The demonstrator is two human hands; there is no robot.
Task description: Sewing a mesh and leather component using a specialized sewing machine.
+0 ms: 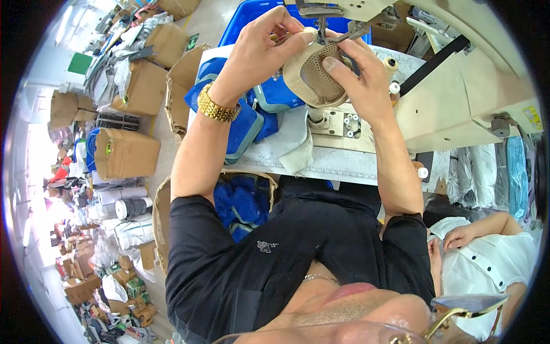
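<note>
Both hands are raised at the head of a beige sewing machine (458, 97), holding a tan mesh shoe upper (315, 71) beneath its needle and presser bar (322, 28). My left hand (260, 51), with a gold watch at the wrist, is closed, thumb and fingertips pinching the upper's far left edge. A small pale shiny bit shows by that thumb; what it is I cannot make out. My right hand (366, 80) grips the upper from the right, thumb on the mesh, its fingers reaching behind toward the needle and partly hidden. The upper hangs tilted above the machine's bed plate (349, 126).
Blue pieces with grey trim (240, 129) and a pale grey piece (295, 140) lie on the worktable left of the machine. A carton (163, 229) of blue pieces stands below; a blue crate (246, 17) is behind. Thread spools (394, 87) stand right. A person in white (487, 258) sits nearby.
</note>
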